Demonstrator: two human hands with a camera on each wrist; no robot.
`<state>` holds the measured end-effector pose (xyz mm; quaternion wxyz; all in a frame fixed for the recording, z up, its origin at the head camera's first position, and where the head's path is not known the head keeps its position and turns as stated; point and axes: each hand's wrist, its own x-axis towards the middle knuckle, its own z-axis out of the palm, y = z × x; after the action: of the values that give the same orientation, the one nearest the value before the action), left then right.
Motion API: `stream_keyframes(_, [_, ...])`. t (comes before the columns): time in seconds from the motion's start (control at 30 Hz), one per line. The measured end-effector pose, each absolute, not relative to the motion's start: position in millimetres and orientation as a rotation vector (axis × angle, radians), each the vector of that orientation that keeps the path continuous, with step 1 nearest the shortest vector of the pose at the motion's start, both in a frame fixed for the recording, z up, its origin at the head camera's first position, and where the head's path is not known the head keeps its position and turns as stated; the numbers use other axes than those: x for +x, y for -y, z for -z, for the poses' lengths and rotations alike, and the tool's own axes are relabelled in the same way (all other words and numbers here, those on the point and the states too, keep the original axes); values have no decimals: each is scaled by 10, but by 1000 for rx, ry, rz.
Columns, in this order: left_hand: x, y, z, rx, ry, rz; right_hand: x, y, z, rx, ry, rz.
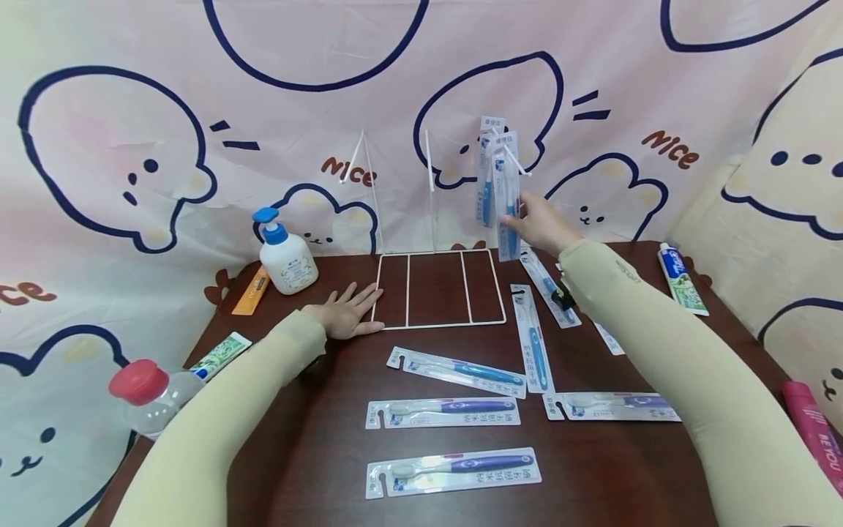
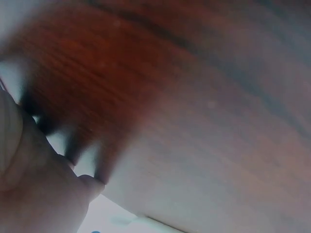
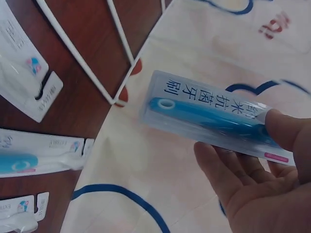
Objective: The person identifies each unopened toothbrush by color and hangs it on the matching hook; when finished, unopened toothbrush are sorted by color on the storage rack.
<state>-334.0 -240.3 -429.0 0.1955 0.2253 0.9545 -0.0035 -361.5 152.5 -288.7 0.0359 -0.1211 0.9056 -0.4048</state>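
Observation:
A white wire rack (image 1: 440, 325) with upright arms stands at the back of the table. My right hand (image 1: 541, 222) pinches a packaged blue toothbrush (image 1: 506, 197) near its lower part, thumb on one side and fingers on the other. The top of this pack overlaps the rack's right hook (image 1: 516, 159). Behind it hangs another packaged blue toothbrush (image 1: 486, 179). In the right wrist view the held pack (image 3: 204, 114) shows its blue handle end. My left hand (image 1: 345, 311) lies flat with spread fingers on the table, touching the rack base's left side.
Several packaged toothbrushes, blue (image 1: 461, 371) and purple (image 1: 454, 472), lie in front and right of the rack. Left stand a pump bottle (image 1: 290, 262), an orange box (image 1: 252, 293), a toothpaste tube (image 1: 220, 355) and a red-capped bottle (image 1: 154, 395). Right are another toothpaste tube (image 1: 682, 278) and a pink bottle (image 1: 815, 432).

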Motion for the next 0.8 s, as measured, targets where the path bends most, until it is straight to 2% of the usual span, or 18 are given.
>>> stream_keyframes(0.27, [-3368, 2394, 4308, 650, -2694, 34, -3891, -1464, 2826, -275, -2767, 1241])
stream_keyframes(0.8, [-3342, 2445, 4339, 647, -2701, 46, -4007, -1455, 2798, -303, -2714, 1212])
